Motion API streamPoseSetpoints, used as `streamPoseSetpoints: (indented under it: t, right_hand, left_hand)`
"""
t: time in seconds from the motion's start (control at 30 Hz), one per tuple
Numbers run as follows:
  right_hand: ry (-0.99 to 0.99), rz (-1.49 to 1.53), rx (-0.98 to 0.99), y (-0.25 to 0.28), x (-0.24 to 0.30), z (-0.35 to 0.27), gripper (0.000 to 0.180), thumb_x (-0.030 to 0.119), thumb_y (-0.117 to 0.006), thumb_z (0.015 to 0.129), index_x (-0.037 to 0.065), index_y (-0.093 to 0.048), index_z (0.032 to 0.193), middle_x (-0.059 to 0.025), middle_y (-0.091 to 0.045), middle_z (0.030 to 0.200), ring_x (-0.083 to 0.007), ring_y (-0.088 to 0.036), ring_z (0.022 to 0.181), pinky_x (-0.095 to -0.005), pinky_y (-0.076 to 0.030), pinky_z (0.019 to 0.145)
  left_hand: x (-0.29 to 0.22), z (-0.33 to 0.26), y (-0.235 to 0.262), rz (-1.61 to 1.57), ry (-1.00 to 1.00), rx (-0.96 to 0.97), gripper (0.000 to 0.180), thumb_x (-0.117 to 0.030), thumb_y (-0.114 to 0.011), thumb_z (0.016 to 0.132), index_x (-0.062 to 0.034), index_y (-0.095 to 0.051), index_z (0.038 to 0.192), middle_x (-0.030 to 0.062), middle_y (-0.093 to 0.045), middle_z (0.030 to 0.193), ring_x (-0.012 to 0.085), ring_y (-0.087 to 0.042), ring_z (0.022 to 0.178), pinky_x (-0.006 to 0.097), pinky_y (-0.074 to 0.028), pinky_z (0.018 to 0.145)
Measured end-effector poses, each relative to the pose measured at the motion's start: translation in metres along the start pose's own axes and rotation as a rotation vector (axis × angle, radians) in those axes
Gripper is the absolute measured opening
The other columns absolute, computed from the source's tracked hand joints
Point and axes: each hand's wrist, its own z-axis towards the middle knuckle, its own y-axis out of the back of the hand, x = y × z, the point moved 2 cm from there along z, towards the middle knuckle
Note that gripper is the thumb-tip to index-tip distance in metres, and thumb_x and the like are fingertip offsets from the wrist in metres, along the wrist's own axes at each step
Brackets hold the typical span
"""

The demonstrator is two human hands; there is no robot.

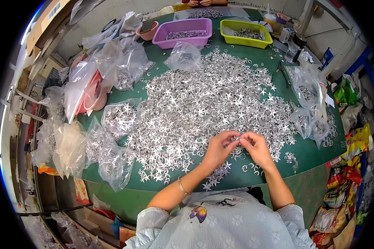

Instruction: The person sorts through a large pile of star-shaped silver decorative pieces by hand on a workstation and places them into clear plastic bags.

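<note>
Both hands: your left hand point(218, 148) and right hand point(255, 146) pinch one small silver piece point(238, 140) together, fingers closed.
Pile: silver star pieces point(207, 103) heaped within reach on the green bench point(311, 153).

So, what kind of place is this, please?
Probably a small hand-assembly workshop: a green table heaped with silver star pieces, clear bags of them, and sorting tubs; both hands pinch one piece.

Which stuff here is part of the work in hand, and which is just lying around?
In use:
- left hand and right hand, fingers pinching a small silver piece between them
- pile of silver star pieces on the green table

Lying about:
- clear bags of parts
- purple tub
- yellow-green tub
- snack packets
</note>
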Motion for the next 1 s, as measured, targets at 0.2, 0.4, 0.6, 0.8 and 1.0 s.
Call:
streamPoseSetpoints:
  t: [0.2,0.4,0.6,0.8,1.0]
  right_hand:
    - [0.104,-0.259,-0.091,-0.005,0.016,-0.008,0.009,0.006,-0.060,0.089,-0.002,-0.060,0.088,-0.0025,-0.063,0.078,-0.0074,-0.055,0.070,-0.0254,-0.045,0.062]
    - [0.126,-0.280,-0.114,-0.010,0.017,-0.009,0.007,0.004,-0.057,0.090,-0.003,-0.057,0.091,-0.0050,-0.062,0.078,-0.0106,-0.057,0.068,-0.0258,-0.046,0.062]
    - [-0.076,0.258,0.027,-0.013,-0.004,-0.006,0.012,-0.001,-0.055,0.091,0.000,-0.054,0.102,-0.0033,-0.060,0.085,-0.0083,-0.058,0.077,-0.0213,-0.048,0.066]
    - [-0.024,0.089,0.013,-0.012,-0.005,-0.004,0.008,-0.002,-0.058,0.089,-0.002,-0.058,0.097,-0.0020,-0.059,0.086,-0.0073,-0.057,0.076,-0.0206,-0.047,0.068]
    - [0.040,-0.078,-0.019,-0.015,0.001,-0.002,0.005,-0.003,-0.060,0.087,-0.003,-0.060,0.092,-0.0011,-0.060,0.085,-0.0062,-0.056,0.076,-0.0202,-0.047,0.068]
  left_hand:
    - [-0.019,-0.004,-0.001,0.151,-0.062,0.017,0.026,0.005,-0.059,0.087,0.0023,-0.060,0.113,0.0091,-0.060,0.111,0.0165,-0.058,0.108,0.026,-0.051,0.088]
    - [-0.003,-0.006,0.000,-0.043,0.024,0.009,0.028,0.007,-0.058,0.086,0.0011,-0.060,0.113,0.0090,-0.055,0.115,0.0179,-0.056,0.110,0.028,-0.050,0.091]
    - [-0.006,-0.006,-0.003,0.002,-0.002,-0.077,0.027,0.006,-0.058,0.087,0.0004,-0.060,0.114,0.0077,-0.054,0.114,0.0158,-0.055,0.109,0.027,-0.049,0.093]
    - [-0.002,-0.009,-0.005,0.115,-0.082,-0.118,0.026,0.003,-0.059,0.088,0.0013,-0.059,0.114,0.0100,-0.057,0.111,0.0157,-0.060,0.096,0.026,-0.054,0.076]
    - [-0.010,-0.010,-0.008,0.165,0.059,-0.113,0.022,0.004,-0.054,0.090,0.0019,-0.058,0.112,0.0093,-0.054,0.117,0.0175,-0.058,0.105,0.027,-0.053,0.087]
